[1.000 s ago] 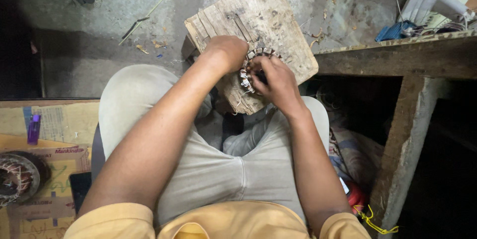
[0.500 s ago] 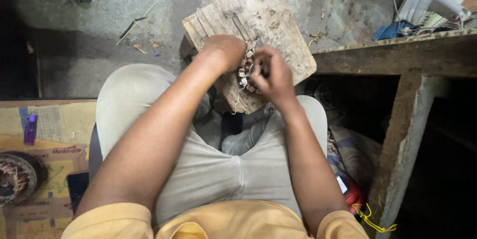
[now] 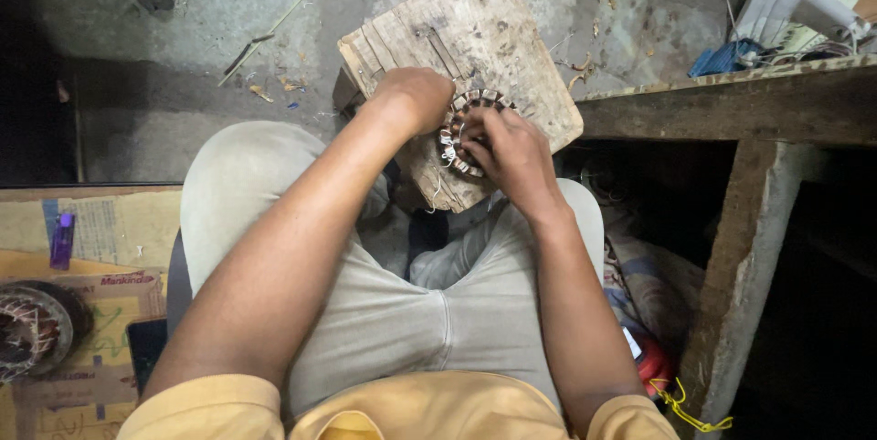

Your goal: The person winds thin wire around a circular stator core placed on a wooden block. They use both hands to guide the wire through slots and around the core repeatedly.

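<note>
Your left hand (image 3: 420, 97) clenches the toothed metal ring (image 3: 466, 134) flat on the wooden block (image 3: 475, 33) over your knees, so keep it pinned while your right hand (image 3: 512, 152) fingers pinch its inner teeth.

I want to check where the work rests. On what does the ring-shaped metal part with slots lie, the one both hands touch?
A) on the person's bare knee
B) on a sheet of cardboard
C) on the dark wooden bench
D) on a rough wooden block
D: the ring-shaped metal part lies on the rough wooden block, with the left hand and right hand on it.
</note>
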